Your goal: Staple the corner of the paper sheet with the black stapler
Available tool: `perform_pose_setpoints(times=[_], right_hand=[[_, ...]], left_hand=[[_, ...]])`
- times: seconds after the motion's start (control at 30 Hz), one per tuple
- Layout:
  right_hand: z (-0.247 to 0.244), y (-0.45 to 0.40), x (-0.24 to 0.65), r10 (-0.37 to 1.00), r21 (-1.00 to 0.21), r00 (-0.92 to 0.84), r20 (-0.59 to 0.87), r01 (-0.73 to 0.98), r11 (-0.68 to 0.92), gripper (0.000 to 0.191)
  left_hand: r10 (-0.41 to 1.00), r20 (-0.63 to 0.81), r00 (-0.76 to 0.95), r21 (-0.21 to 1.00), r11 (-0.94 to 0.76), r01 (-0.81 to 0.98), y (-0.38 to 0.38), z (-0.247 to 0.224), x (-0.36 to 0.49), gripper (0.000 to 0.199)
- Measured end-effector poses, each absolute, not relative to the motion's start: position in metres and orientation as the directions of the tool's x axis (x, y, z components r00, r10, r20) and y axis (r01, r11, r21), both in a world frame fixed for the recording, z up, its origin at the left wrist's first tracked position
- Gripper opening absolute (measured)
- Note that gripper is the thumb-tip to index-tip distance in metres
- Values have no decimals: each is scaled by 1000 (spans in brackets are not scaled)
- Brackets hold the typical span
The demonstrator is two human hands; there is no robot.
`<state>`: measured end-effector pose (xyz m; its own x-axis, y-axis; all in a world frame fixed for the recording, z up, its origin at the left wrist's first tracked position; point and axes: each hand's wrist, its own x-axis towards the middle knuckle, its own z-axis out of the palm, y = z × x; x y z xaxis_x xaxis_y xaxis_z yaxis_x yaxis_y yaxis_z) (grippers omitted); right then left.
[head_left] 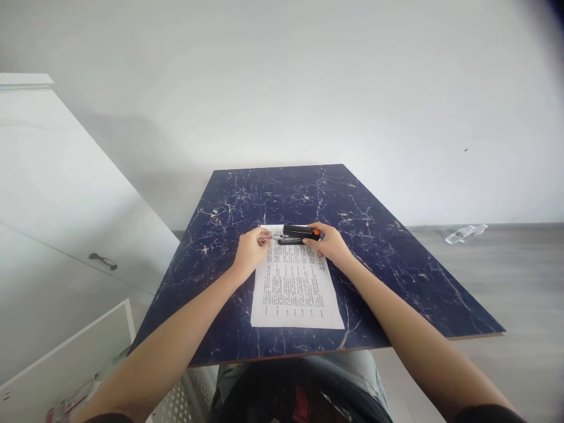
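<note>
A black stapler (301,232) with an orange patch lies sideways over the top part of a printed sheet of paper (288,288). My right hand (330,241) is closed around the stapler's right end, thumb in front and fingers behind. At its left end a small silvery part (277,237) sticks out. My left hand (253,249) is closed, its fingertips pinched together right by that silvery part; what lies between them is too small to make out. The paper rests flat on the dark blue marbled table (273,197).
A white cabinet (66,194) with a dark handle (103,261) stands to the left. Below it is a white perforated bin or drawer (70,358). A pale wall (282,82) rises behind the table. Clear plastic (466,233) lies on the grey floor at right.
</note>
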<state>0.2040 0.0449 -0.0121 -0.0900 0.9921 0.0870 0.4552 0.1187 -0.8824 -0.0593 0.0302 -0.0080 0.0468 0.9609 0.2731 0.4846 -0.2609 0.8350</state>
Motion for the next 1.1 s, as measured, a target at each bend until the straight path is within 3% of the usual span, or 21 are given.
perform_pose_setpoints(times=[0.3,0.47,0.73,0.9,1.1], right_hand=[[-12,50,209,991,-817,-81,106,561,133,41],[-14,52,209,989,-839,-87,123,523,151,41],[-21,57,211,985,-866,-116,130,471,170,45],[-23,58,212,989,-854,-95,113,499,145,43],[-14,53,208,976,-855,-58,210,473,213,39]], left_hand=[[965,237,110,885,-261,386,30,-10,-56,27],[972,153,177,914,-207,349,29,-9,-51,31],[959,180,220,886,-255,387,25,-2,-42,33],[980,181,85,924,-199,327,28,-3,-48,23],[993,1,-116,999,5,49,34,-8,-55,14]])
